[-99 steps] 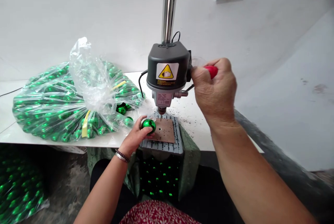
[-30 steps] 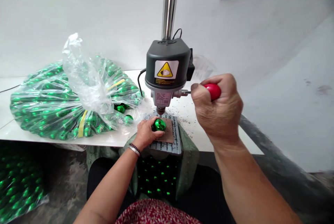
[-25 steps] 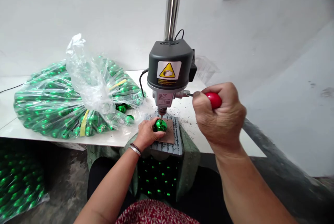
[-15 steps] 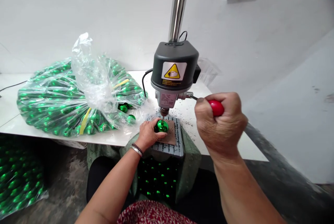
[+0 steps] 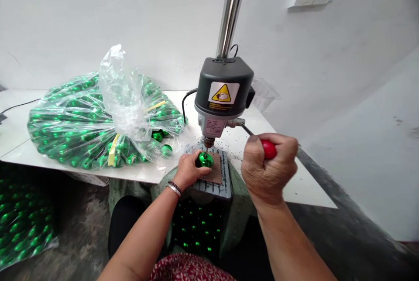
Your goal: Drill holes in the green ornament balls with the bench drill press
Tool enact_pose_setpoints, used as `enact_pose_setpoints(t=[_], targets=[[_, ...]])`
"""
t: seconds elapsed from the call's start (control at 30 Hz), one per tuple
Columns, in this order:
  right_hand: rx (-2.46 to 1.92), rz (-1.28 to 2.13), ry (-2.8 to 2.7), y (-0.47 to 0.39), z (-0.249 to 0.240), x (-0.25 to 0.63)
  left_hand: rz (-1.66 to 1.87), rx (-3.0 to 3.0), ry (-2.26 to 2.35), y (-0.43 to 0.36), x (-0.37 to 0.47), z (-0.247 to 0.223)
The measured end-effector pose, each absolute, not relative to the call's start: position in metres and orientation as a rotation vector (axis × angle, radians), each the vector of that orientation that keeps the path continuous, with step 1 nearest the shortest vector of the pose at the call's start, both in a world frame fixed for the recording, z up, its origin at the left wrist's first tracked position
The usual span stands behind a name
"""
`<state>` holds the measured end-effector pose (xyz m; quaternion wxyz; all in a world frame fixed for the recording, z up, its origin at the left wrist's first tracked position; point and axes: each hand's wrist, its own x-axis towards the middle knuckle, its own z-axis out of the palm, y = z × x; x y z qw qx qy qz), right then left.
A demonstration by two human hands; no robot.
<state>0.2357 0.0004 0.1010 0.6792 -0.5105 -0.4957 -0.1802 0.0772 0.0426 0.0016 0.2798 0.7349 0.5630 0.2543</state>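
A shiny green ball [image 5: 206,160] rests on a brown board [image 5: 216,172] over the grooved metal base of a drill press [image 5: 224,84]. My left hand [image 5: 190,168] grips the ball from its left side, with thumb in front and fingers behind. The drill bit [image 5: 207,150] comes down to the top of the ball; whether it has entered the surface I cannot tell. My right hand [image 5: 270,167] is wrapped round the red knob [image 5: 269,149] at the end of the press's lever, to the right of the drill head.
A big clear bag [image 5: 75,119] full of green balls lies on the white table [image 5: 157,172], a few loose balls by its mouth. Another bag [image 5: 22,224] sits at the lower left. More green balls [image 5: 196,228] show below the base. Dark shavings dot the tabletop.
My right hand has drawn the lever's red knob downward. The left hand still holds the ball under the bit. The whole view has shifted slightly.
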Motion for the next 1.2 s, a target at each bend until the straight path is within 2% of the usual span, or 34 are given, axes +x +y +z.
enact_pose_setpoints(t=[0.33, 0.6, 0.83, 0.9, 1.0, 1.1, 1.2], targets=[[-1.149, -0.345, -1.163, -0.004, 0.078, 0.238, 0.756, 1.931, 1.44, 0.045, 0.076, -0.005], [-1.255, -0.193, -1.168, 0.029, 0.154, 0.248, 0.769, 1.893, 1.407, 0.036, 0.066, -0.005], [-1.301, -0.158, -1.137, 0.036, 0.163, 0.248, 0.626, 2.019, 1.068, 0.011, 0.026, 0.004], [-1.296, -0.153, -1.116, 0.034, 0.163, 0.247, 0.694, 2.016, 1.176, 0.016, 0.017, 0.01], [-1.281, -0.143, -1.11, 0.034, 0.163, 0.247, 0.733, 2.114, 1.631, 0.041, 0.006, 0.026], [-1.263, -0.146, -1.123, 0.034, 0.162, 0.248, 0.376, 2.189, 2.098, 0.07, -0.003, 0.043], [-1.26, -0.159, -1.137, 0.034, 0.16, 0.248, -0.066, 2.143, 2.218, 0.083, -0.006, 0.052]])
